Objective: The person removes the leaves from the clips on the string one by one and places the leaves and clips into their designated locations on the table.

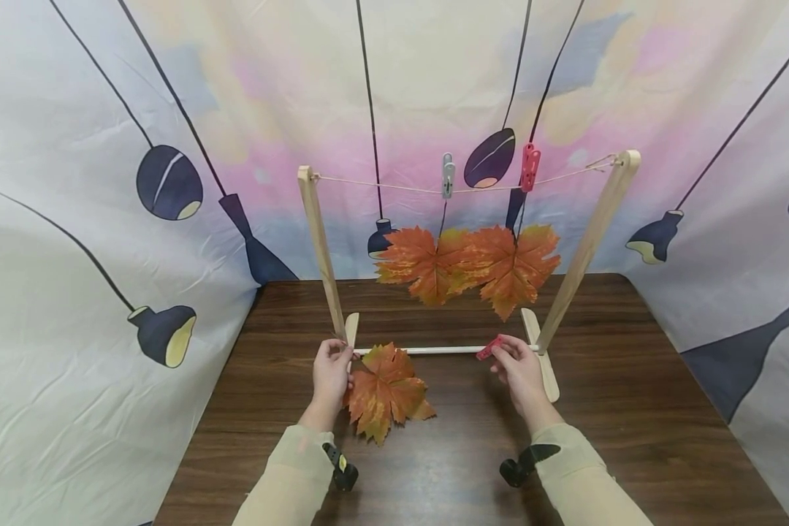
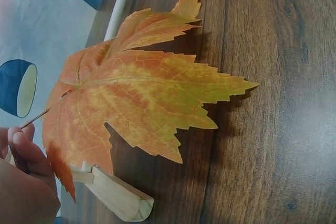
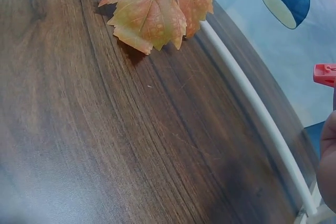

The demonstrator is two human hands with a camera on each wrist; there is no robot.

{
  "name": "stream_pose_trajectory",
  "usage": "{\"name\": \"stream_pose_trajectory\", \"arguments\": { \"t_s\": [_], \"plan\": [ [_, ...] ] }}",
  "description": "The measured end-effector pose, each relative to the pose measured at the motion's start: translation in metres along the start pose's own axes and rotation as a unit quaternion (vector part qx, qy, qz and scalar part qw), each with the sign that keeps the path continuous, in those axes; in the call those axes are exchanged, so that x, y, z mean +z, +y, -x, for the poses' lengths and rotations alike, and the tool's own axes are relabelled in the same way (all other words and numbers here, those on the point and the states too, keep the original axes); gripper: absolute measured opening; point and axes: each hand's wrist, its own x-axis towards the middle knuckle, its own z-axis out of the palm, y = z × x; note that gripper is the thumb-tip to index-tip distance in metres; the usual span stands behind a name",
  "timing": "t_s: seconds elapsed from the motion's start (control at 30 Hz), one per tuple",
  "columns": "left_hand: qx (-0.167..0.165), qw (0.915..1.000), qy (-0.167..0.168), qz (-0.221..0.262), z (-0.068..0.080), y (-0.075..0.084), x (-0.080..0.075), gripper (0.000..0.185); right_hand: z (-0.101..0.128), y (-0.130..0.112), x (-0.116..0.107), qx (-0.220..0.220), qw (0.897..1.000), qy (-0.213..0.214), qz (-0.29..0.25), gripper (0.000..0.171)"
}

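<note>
By its thin stem, an orange-and-yellow maple leaf [image 1: 386, 391] is pinched in my left hand [image 1: 332, 376], just in front of the stand's left foot. The left wrist view shows the leaf [image 2: 136, 85] spread low over the table, the stem between thumb and fingers of the left hand [image 2: 29, 166]. My right hand [image 1: 521, 369] pinches a red clothespin [image 1: 489, 348] near the white rod [image 1: 440, 351]. Only the tip of that clothespin [image 3: 325, 74] and part of the right hand [image 3: 328, 161] show at the right wrist view's edge.
Two maple leaves [image 1: 427, 263] hang from a string [image 1: 368, 184], one by a grey clothespin [image 1: 448, 175], the other by a red one [image 1: 530, 167]. Wooden posts [image 1: 588, 248] hold the string on the brown table [image 1: 434, 475]. A patterned cloth [image 1: 434, 88] stands behind.
</note>
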Motion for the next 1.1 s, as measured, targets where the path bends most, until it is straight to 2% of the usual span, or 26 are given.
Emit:
{"name": "stream_pose_trajectory", "arguments": {
  "t_s": [0.27, 0.63, 1.1],
  "plan": [
    [-0.016, 0.9998, 0.001, 0.009, 0.0, -0.002, -0.002, 0.017, 0.003, 0.002, -0.004, 0.014, 1.0, 0.003, 0.026, 0.042],
    [-0.02, 0.9996, 0.016, 0.013, -0.001, -0.007, -0.007, 0.018, 0.002, 0.01, -0.009, 0.022, 0.999, 0.0, 0.046, 0.044],
    [-0.036, 0.999, 0.019, 0.019, -0.002, -0.019, -0.01, 0.02, 0.001, 0.026, -0.022, 0.037, 0.996, -0.02, 0.075, 0.04]
  ]
}}
